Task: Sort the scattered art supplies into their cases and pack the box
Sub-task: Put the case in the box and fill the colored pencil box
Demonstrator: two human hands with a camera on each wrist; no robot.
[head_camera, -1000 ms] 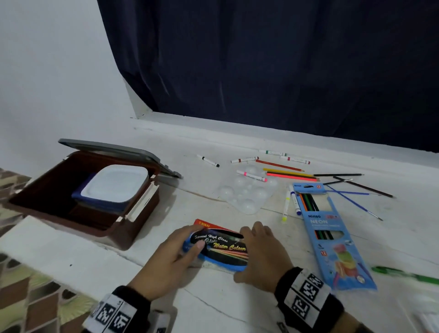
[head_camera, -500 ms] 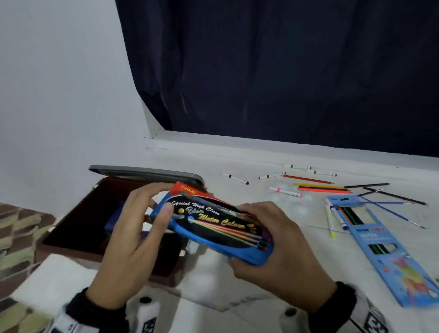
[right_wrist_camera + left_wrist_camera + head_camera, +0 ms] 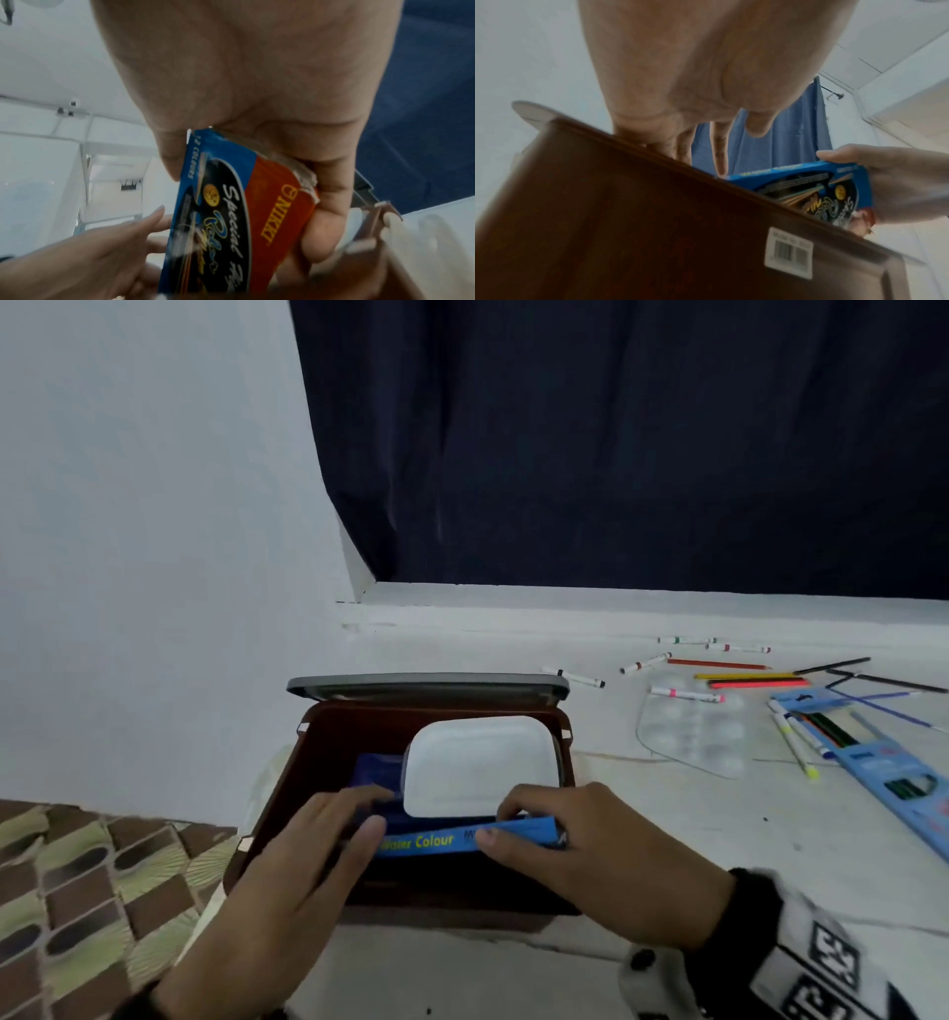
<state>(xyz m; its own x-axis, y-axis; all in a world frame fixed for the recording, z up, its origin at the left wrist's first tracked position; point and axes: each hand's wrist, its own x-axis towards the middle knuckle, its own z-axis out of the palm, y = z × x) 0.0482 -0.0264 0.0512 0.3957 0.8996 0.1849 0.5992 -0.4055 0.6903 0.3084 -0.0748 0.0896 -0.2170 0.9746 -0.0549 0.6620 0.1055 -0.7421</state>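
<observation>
1. while your right hand [image 3: 611, 860] grips the watercolour box [image 3: 464, 840] at its right end, thumb on the near face and fingers curled over the far side, the carton stands on its long edge inside the brown storage box [image 3: 287, 793], against that box's near wall.
2. your left hand [image 3: 303, 875] lies with fingers fairly straight and spread, reaching over the near rim of the brown storage box; its fingertips touch the left end of the carton, and nothing is curled around it.
3. the watercolour box is a flat blue carton; its top edge reads "water colour" in yellow. in the right wrist view the watercolour box [image 3: 231, 213] shows a black oval with white and yellow script, "12 colours" on the side, and a red corner with yellow "nikki" lettering, torn at the flap.
4. inside the brown storage box, just beyond the carton, sits a white tub [image 3: 480, 765] on a dark blue case [image 3: 375, 770]; the grey lid [image 3: 426, 685] stands open at the far side.
5. right of the brown storage box lie a clear palette [image 3: 693, 731], loose markers and pencils [image 3: 739, 677], and a light blue pencil case [image 3: 883, 773].
6. a barcode sticker [image 3: 789, 252] sits on the storage box's outer wall.
</observation>
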